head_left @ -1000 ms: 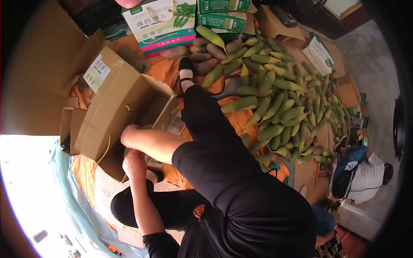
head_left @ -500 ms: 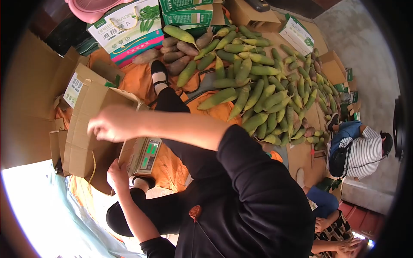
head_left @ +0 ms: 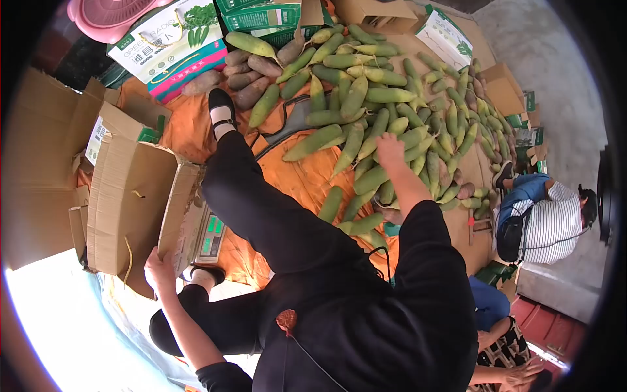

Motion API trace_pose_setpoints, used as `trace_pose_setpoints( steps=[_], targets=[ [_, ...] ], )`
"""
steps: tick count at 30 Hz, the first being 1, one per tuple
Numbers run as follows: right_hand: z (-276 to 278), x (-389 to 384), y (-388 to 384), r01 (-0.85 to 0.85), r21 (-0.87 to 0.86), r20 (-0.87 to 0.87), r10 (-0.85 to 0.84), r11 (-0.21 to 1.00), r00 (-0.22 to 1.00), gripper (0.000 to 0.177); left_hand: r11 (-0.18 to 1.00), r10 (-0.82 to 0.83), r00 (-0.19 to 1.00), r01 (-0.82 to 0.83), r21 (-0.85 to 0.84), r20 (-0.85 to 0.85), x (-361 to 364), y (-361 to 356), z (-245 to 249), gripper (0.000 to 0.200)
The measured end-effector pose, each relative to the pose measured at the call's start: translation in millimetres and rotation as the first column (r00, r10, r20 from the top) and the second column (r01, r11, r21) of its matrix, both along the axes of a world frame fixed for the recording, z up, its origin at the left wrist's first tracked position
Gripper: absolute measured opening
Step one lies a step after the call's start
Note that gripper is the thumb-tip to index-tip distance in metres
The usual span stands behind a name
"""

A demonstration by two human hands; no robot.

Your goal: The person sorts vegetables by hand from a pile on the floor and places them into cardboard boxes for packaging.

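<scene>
My left hand (head_left: 160,271) is closed on the edge of an open cardboard box (head_left: 121,202), its fingers pinching the flap. The box stands on a scale (head_left: 209,238) with a lit green display; its inside is mostly hidden from here. Away to the right, my right hand (head_left: 390,150) reaches into a big heap of green radishes (head_left: 356,98). Its fingers curl over a radish (head_left: 413,138) there, though the fingertips are partly hidden.
Orange cloth (head_left: 268,189) covers the floor around my legs. Printed radish cartons (head_left: 173,49) and a pink basin (head_left: 108,16) stand at the upper left. Reddish-brown radishes (head_left: 251,93) lie beside them. A person in a striped shirt (head_left: 552,222) sits at the right; another person's hands (head_left: 519,374) show lower right.
My right hand has swung from above the box across to the radish heap. My left hand still holds the box edge. The view has shifted slightly.
</scene>
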State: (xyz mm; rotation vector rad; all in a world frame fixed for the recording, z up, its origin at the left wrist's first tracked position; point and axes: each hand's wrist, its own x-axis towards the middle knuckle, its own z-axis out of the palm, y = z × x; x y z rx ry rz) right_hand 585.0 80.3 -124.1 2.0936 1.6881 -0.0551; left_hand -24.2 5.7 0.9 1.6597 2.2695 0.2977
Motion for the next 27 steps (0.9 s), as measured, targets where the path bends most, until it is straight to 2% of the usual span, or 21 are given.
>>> trace_pose_setpoints(
  steps=[3,5,6,8,9,11,12,15,16,17,19,20,22,23,25,26,27],
  targets=[
    [-13.7,39.9,-13.9,-0.032,-0.078,0.065,0.037,0.996,0.997,0.032,1.0,0.01,1.0,-0.01,-0.014,-0.002,1.8,0.5,1.5,0.014],
    [-27.4,61.4,-24.8,-0.291,0.007,0.181,0.285,0.957,0.941,0.035,1.0,0.018,1.0,-0.018,0.001,0.0,1.3,0.0,0.1,0.013],
    [-27.5,67.1,-25.3,-0.304,0.014,0.177,0.297,0.953,0.938,0.035,1.0,0.014,1.0,-0.014,0.013,0.006,1.5,-0.1,0.4,0.013],
    [-25.4,68.6,-22.0,-0.355,-0.111,0.172,0.37,0.928,0.913,0.033,0.999,0.037,0.999,-0.037,0.001,0.016,5.6,-0.4,3.9,0.013],
    [-23.2,65.0,-16.6,-0.369,-0.105,0.168,0.383,0.923,0.909,0.033,0.999,0.043,0.999,-0.043,-0.015,0.032,6.7,-0.1,5.7,0.013],
    [-13.7,57.4,-7.2,-0.328,-0.395,0.146,0.411,0.858,0.9,0.028,0.998,0.056,0.998,-0.056,-0.008,0.007,5.1,-1.1,2.0,0.014],
    [-11.5,54.6,-9.7,-0.376,-0.381,0.167,0.463,0.845,0.871,0.023,0.999,0.054,0.998,-0.054,-0.006,-0.013,3.6,-1.7,1.0,0.014],
    [-15.6,63.0,-8.7,-0.46,-0.347,0.111,0.523,0.817,0.845,0.022,0.999,0.044,0.996,-0.046,-0.028,-0.082,6.8,0.2,6.0,0.017],
    [-21.0,71.2,-9.2,-0.476,-0.313,0.099,0.527,0.822,0.844,0.022,0.997,0.037,0.993,-0.044,-0.06,-0.109,2.7,-0.8,3.6,0.024],
    [-23.9,75.2,-9.3,-0.493,-0.282,0.086,0.534,0.823,0.841,0.022,0.992,0.072,0.99,-0.084,-0.095,-0.119,4.5,0.5,4.7,0.022],
    [-12.1,68.1,-1.8,-0.442,-0.236,0.095,0.473,0.866,0.876,0.033,0.994,0.072,0.991,-0.08,-0.068,-0.112,4.2,-0.5,3.2,0.021],
    [3.1,55.5,4.6,-0.469,-0.232,0.087,0.498,0.852,0.863,0.033,0.994,0.071,0.989,-0.082,-0.076,-0.133,7.7,-0.4,7.2,0.02],
    [35.2,32.6,15.6,-0.292,-0.087,0.066,0.298,0.953,0.952,0.045,0.989,0.076,0.984,-0.095,-0.115,-0.163,9.6,-0.2,8.9,0.018],
    [43.3,25.2,21.8,-0.315,-0.081,0.064,0.32,0.946,0.945,0.045,0.989,0.086,0.988,-0.101,-0.112,-0.129,14.0,0.7,15.4,0.017],
    [57.4,13.4,31.1,-0.098,0.133,-0.067,0.108,0.986,0.992,0.052,0.995,0.06,0.992,-0.068,-0.068,-0.112,7.4,-3.4,5.2,0.016],
    [68.1,8.1,34.6,-0.039,0.204,-0.184,0.077,0.978,0.98,0.056,0.996,0.057,0.991,-0.064,-0.056,-0.122,7.7,-3.9,4.2,0.014],
    [72.2,7.1,36.6,-0.054,0.207,-0.182,0.093,0.977,0.979,0.056,0.996,0.064,0.99,-0.07,-0.046,-0.128,7.5,-4.6,2.4,0.012]
  ],
)
